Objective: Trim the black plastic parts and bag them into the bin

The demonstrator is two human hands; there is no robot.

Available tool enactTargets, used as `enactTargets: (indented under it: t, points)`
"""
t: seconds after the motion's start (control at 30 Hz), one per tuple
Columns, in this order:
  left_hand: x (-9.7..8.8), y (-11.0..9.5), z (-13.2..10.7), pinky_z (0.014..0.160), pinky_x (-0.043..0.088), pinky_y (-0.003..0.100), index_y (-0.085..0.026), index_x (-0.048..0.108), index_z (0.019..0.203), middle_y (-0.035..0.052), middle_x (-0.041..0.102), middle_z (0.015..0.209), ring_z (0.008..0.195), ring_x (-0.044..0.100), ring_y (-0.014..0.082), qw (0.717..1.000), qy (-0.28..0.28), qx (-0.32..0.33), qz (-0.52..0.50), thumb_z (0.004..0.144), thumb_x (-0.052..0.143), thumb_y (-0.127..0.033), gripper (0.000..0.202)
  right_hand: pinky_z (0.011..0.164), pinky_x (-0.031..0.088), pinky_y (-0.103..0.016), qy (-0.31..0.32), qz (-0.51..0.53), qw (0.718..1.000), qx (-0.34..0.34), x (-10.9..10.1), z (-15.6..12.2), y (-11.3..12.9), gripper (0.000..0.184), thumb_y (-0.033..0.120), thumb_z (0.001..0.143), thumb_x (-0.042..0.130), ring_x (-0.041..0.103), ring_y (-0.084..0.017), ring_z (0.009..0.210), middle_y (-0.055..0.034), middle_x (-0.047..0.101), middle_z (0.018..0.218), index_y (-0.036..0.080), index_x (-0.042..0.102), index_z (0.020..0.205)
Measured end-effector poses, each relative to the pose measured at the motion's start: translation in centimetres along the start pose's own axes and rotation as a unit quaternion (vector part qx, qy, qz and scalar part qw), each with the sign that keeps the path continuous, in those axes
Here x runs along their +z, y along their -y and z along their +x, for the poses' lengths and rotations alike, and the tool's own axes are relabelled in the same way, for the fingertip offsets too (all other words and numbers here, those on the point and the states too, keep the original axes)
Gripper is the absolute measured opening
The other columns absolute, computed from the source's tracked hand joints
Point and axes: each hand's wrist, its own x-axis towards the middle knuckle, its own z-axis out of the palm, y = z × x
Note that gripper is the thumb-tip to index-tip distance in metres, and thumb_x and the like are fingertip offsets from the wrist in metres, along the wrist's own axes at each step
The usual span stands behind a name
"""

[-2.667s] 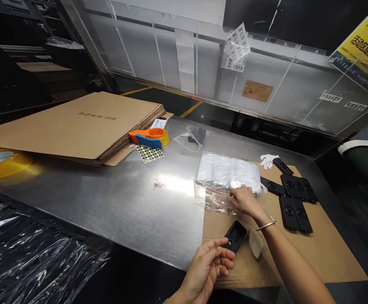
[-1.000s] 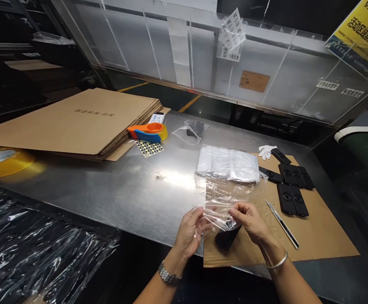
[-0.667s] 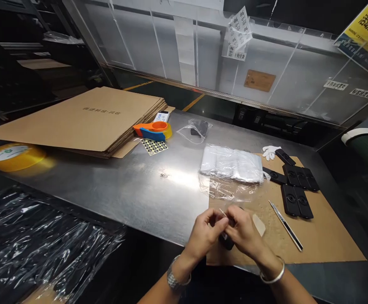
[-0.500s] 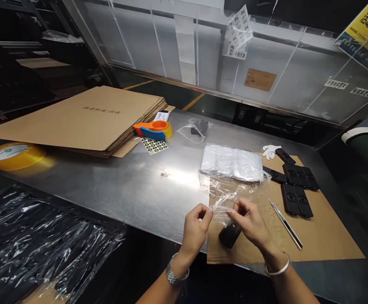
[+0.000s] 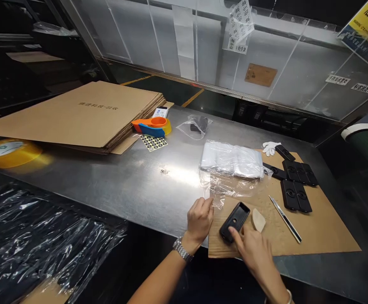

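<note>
My left hand (image 5: 199,219) is closed, pinching the edge of a small clear plastic bag (image 5: 218,202) at the left side of the cardboard sheet (image 5: 329,236). My right hand (image 5: 255,249) grips the near end of a black plastic case (image 5: 236,217), its thumb on the rim. Hollow side up, the case shows a small round hole in its floor. Just beyond the right fingers lies a beige, leaf-shaped piece (image 5: 258,220). A silver craft knife (image 5: 285,219) rests to the right. Several black parts with round recesses (image 5: 296,196) lie further right.
A stack of clear bags (image 5: 231,158) lies beyond my hands, near a white glove (image 5: 270,148). Flat cardboard (image 5: 108,114), an orange-and-blue tape dispenser (image 5: 152,126), a sticker sheet (image 5: 154,142) and a tape roll (image 5: 9,153) are on the left. A bagged black item (image 5: 198,124) lies behind.
My hands have moved apart from the clear bag they both held. The right hand has let go of the bag and taken the black case; the beige piece now shows.
</note>
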Motion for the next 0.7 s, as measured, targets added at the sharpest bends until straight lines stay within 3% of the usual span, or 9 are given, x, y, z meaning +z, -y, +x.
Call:
enactTargets:
  t: [0.07, 0.17, 0.27, 0.37, 0.4, 0.47, 0.57, 0.7]
  points:
    - [0.6, -0.1, -0.3, 0.066, 0.038, 0.029, -0.018, 0.064, 0.092, 0.0056, 0.059, 0.074, 0.072, 0.053, 0.0191, 0.999, 0.032, -0.003, 0.011, 0.085, 0.042, -0.016, 0.023, 0.051, 0.037, -0.029, 0.043, 0.013, 0.999, 0.013, 1.4, -0.9, -0.7, 0.033, 0.040, 0.087, 0.038, 0.063, -0.026, 0.060, -0.0118, 0.064, 0.062, 0.018, 0.057, 0.073]
    - [0.8, -0.6, -0.5, 0.061, 0.037, 0.028, -0.018, 0.063, 0.089, 0.0051, 0.061, 0.073, 0.067, 0.054, 0.0177, 0.997, 0.072, -0.016, 0.023, 0.085, 0.040, -0.016, 0.023, 0.053, 0.040, -0.028, 0.044, 0.043, 0.998, 0.028, 2.2, -1.7, -2.2, 0.031, 0.029, 0.089, 0.029, 0.063, -0.023, 0.061, -0.0093, 0.063, 0.063, 0.018, 0.055, 0.076]
    - [0.5, -1.0, -0.2, 0.058, 0.037, 0.027, -0.017, 0.064, 0.087, 0.0053, 0.062, 0.073, 0.064, 0.055, 0.0169, 0.994, 0.102, -0.032, 0.022, 0.085, 0.040, -0.017, 0.024, 0.049, 0.042, -0.024, 0.060, 0.144, 0.987, 0.034, 1.8, -2.7, -3.8, 0.036, 0.036, 0.091, 0.022, 0.059, -0.016, 0.052, -0.0021, 0.057, 0.057, 0.019, 0.052, 0.080]
    - [0.2, -1.0, 0.2, 0.059, 0.039, 0.026, -0.016, 0.065, 0.089, 0.0046, 0.064, 0.072, 0.064, 0.057, 0.0161, 0.990, 0.134, -0.039, 0.002, 0.083, 0.043, -0.018, 0.023, 0.038, 0.038, -0.018, 0.143, 0.336, 0.930, 0.039, 1.4, -3.7, -4.5, 0.039, 0.052, 0.088, 0.030, 0.052, -0.010, 0.040, 0.0046, 0.047, 0.051, 0.019, 0.049, 0.079]
    - [0.1, -0.9, 0.3, 0.058, 0.039, 0.025, -0.016, 0.066, 0.089, 0.0035, 0.064, 0.070, 0.063, 0.057, 0.0154, 0.988, 0.150, -0.037, -0.010, 0.081, 0.044, -0.018, 0.023, 0.034, 0.035, -0.017, 0.178, 0.376, 0.909, 0.041, 1.4, -3.9, -4.6, 0.041, 0.055, 0.086, 0.033, 0.049, -0.009, 0.037, 0.0059, 0.044, 0.050, 0.019, 0.048, 0.076]
    - [0.0, -0.8, 0.5, 0.056, 0.041, 0.023, -0.016, 0.067, 0.090, 0.0008, 0.064, 0.064, 0.059, 0.057, 0.0137, 0.981, 0.187, -0.026, -0.039, 0.079, 0.046, -0.018, 0.023, 0.030, 0.030, -0.016, 0.228, 0.390, 0.891, 0.044, 1.8, -3.8, -4.6, 0.043, 0.057, 0.084, 0.035, 0.045, -0.007, 0.033, 0.0072, 0.041, 0.047, 0.019, 0.046, 0.070]
    - [-0.4, -0.6, 0.5, 0.055, 0.043, 0.021, -0.017, 0.068, 0.090, -0.0010, 0.065, 0.064, 0.057, 0.057, 0.0122, 0.970, 0.231, 0.003, -0.068, 0.080, 0.045, -0.018, 0.025, 0.028, 0.025, -0.016, 0.222, 0.357, 0.906, 0.051, 2.6, -3.0, -4.8, 0.043, 0.055, 0.085, 0.031, 0.041, -0.007, 0.029, 0.0066, 0.042, 0.044, 0.019, 0.044, 0.066]
    - [-0.6, -1.2, -0.6, 0.065, 0.048, 0.023, -0.019, 0.062, 0.104, 0.0017, 0.068, 0.084, 0.070, 0.060, 0.0136, 0.971, 0.232, 0.037, -0.050, 0.082, 0.042, -0.016, 0.029, 0.039, 0.034, -0.020, 0.130, 0.303, 0.943, 0.031, 3.2, -2.3, -4.7, 0.041, 0.050, 0.086, 0.031, 0.053, -0.013, 0.043, -0.0004, 0.054, 0.053, 0.019, 0.051, 0.070]
